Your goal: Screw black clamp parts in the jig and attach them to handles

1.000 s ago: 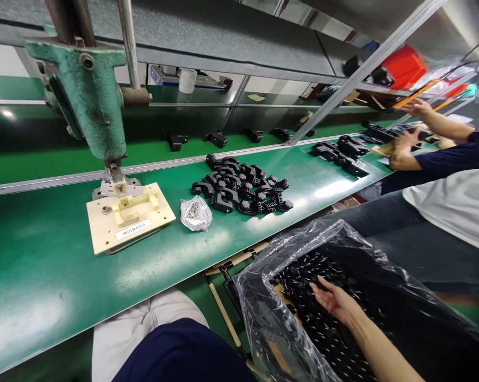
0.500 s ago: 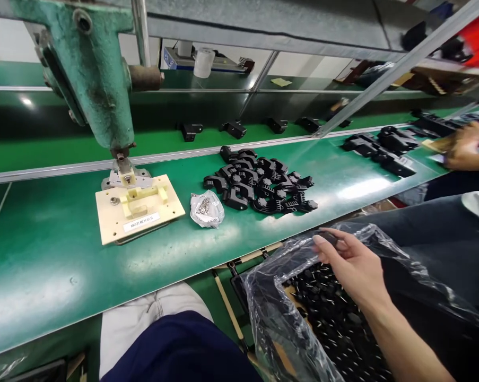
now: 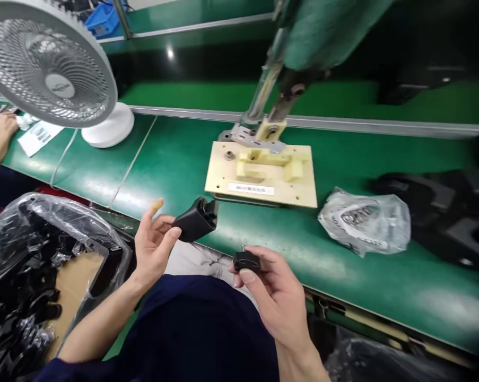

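My left hand (image 3: pixel 154 246) holds a black curved plastic part (image 3: pixel 195 220) by its lower end, its slotted end facing up and right. In my right hand (image 3: pixel 277 289), between thumb and fingers, is a small black knob (image 3: pixel 247 260) with a short metal pin pointing up. The two pieces are apart, in front of the bench's near edge. Beyond them a cream fixture plate (image 3: pixel 219 175) with yellow blocks lies beneath the green machine head (image 3: pixel 322 32). A clear bag of small metal pieces (image 3: pixel 366 220) rests to the plate's right.
A white fan (image 3: pixel 107 124) stands at the back left. Black parts fill a plastic-lined bin (image 3: pixel 104 233) at lower left. More black parts (image 3: pixel 450 217) lie at the right. Another person's hand (image 3: pixel 6 124) is at the far left.
The view has swung left. My right hand has moved from above the bin of knobs to in front of the bench. My left hand, out of view before, now shows with the curved part.
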The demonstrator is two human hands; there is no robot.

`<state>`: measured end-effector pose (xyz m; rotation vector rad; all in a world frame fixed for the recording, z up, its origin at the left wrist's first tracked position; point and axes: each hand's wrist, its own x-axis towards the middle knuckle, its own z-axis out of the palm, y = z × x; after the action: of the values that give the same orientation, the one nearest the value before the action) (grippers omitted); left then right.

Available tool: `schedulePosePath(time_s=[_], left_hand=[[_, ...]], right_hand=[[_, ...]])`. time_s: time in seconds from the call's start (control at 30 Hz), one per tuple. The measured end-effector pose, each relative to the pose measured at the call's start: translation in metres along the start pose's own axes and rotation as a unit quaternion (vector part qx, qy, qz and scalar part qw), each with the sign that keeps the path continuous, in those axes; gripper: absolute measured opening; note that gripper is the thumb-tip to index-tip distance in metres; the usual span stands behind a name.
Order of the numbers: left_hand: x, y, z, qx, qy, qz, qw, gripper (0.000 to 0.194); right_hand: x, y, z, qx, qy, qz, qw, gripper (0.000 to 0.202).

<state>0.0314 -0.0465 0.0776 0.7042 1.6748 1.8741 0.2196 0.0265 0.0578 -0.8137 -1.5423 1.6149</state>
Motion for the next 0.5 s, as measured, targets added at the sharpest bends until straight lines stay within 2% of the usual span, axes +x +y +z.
schedulePosePath(time_s=[0.1, 0.2, 0.27, 0.33, 0.4, 0.5], left_hand=[[-0.008, -0.009, 0.019, -0.007, -0.034, -0.008, 0.999, 0.056], [-0.010, -0.011, 0.024, -0.008, -0.034, -0.048, 0.998, 0.059], [-0.010, -0.009, 0.025, -0.045, -0.040, -0.101, 0.993, 0.060], [-0.008, -0.006, 0.026, -0.107, -0.055, -0.187, 0.975, 0.056], [-0.009, -0.005, 0.030, -0.174, -0.081, -0.280, 0.941, 0.049], [-0.015, -0.010, 0.037, -0.232, -0.128, -0.383, 0.885, 0.048]], right_hand=[[-0.010, 0.000, -0.016, -0.007, 0.014, -0.010, 1.000, 0.023], [-0.018, 0.004, -0.025, 0.027, 0.004, -0.018, 0.999, 0.023], [-0.019, 0.007, -0.024, 0.071, -0.010, -0.041, 0.997, 0.025], [-0.016, 0.009, -0.020, 0.110, -0.010, -0.073, 0.991, 0.027], [-0.010, 0.009, -0.014, 0.124, 0.036, -0.110, 0.985, 0.027], [0.000, 0.002, -0.005, 0.125, 0.163, -0.161, 0.965, 0.023]])
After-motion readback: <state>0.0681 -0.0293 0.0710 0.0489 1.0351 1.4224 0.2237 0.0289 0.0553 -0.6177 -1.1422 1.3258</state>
